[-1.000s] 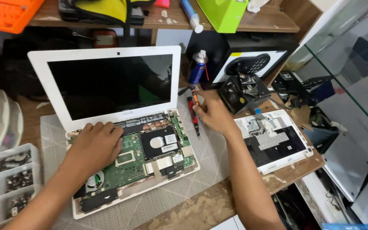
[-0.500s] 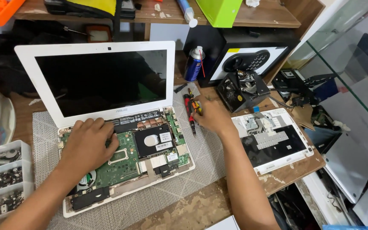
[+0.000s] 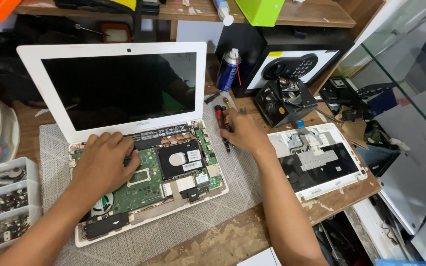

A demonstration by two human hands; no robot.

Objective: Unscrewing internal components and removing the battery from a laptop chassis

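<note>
Since the earlier frames the view has drifted a little, so the laptop sits slightly lower and further left in view, while both hands lie much where they were: one on the board, one at the screwdrivers.

At the far left a clear plastic parts tray (image 3: 6, 207) holds small dark screws in its compartments. Just beside it, on a grey mat (image 3: 242, 182), lies the white laptop (image 3: 119, 88), screen up and dark, its base opened so the green circuit board (image 3: 146, 184) and the black drive (image 3: 179, 158) show.

The left hand (image 3: 105, 162) lies palm down on the left part of that board, fingers loosely spread and curled toward the hinge; it grips nothing that can be seen.

Right of the laptop's base, at the edge of the mat, the right hand (image 3: 242, 133) rests over a small group of screwdrivers (image 3: 221, 120) with red and black handles. Its fingertips touch them, but whether it actually grips one cannot be told, as the hand hides them.

Behind that hand stands a blue spray can (image 3: 230, 69) with a thin red straw, next to a black box with a keypad (image 3: 292, 64). Further right, on the wooden bench (image 3: 223, 241), a white laptop cover (image 3: 316, 157) lies inner side up, well apart from the open machine.
</note>
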